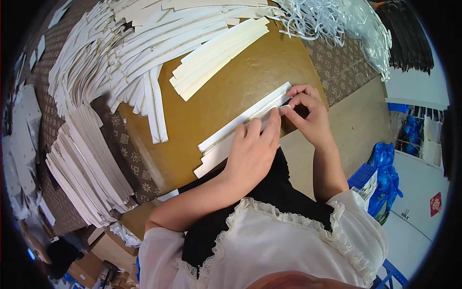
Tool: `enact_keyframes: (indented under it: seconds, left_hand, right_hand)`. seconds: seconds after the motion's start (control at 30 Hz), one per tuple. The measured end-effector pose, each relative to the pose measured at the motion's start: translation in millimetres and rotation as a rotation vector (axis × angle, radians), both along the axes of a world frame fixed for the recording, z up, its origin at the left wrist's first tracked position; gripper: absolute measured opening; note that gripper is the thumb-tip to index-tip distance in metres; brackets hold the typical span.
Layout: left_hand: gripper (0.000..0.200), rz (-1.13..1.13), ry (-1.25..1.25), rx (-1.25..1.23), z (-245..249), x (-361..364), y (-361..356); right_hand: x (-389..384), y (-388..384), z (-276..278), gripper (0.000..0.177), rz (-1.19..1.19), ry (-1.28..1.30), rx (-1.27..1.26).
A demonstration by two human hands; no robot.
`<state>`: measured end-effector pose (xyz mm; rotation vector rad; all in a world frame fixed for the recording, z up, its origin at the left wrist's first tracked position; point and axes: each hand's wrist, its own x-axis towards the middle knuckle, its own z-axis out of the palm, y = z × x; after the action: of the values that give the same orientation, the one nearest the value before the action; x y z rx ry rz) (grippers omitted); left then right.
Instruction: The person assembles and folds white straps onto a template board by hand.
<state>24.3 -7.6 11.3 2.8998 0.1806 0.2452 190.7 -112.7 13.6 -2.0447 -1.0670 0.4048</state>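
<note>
A white zipper strip (240,120) with metal teeth lies diagonally on the brown board (192,115), and a pale strip (211,159) runs along its lower edge. My left hand (255,149) rests on both strips near their middle, palm down, its fingers spread a little. At the upper right end, my right hand (308,111) pinches the end of the pale strip between thumb and forefinger, while its other fingers touch the zipper's end. Several cream strips (219,58) lie on the board above my hands.
Many white zippers (159,43) cover the table's upper left, and a stack of pale strips (89,166) sits at the left. White ribbons (313,19) and black strips (404,33) lie at the upper right. A blue basket (362,177) stands low at the right. Part of another person (62,255) shows lower left.
</note>
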Motion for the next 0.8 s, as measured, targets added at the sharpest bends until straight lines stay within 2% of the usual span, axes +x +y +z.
enact_keyframes:
  seconds: [0.23,0.33,0.4,0.53,0.6,0.8]
  left_hand:
    - [0.051,-0.020,-0.128,-0.091,-5.0,10.1,-2.0]
    - [0.050,-0.037,-0.130,-0.084,-7.3,7.0,-1.5]
    - [0.047,-0.069,-0.100,-0.082,-12.5,-0.5,-1.3]
    - [0.047,0.001,-0.200,-0.169,-17.1,-31.3,0.8]
    - [0.046,0.042,-0.190,-0.136,-16.1,-59.4,4.4]
    - [0.038,0.226,-0.250,-0.056,-19.3,-126.6,7.6]
  right_hand:
    - [-5.0,-4.4,-4.1,0.017,-0.023,-0.085,0.017]
    - [-18.8,-8.7,-15.0,0.025,0.059,-0.187,0.302]
    - [-26.6,-14.2,-26.6,0.027,0.078,-0.251,0.270]
    - [-35.3,-17.2,-32.1,0.033,0.121,-0.413,0.181]
    - [-38.6,-14.3,-31.8,0.033,0.125,-0.482,0.135]
    - [-39.3,-8.1,-32.5,0.032,0.068,-0.415,0.245]
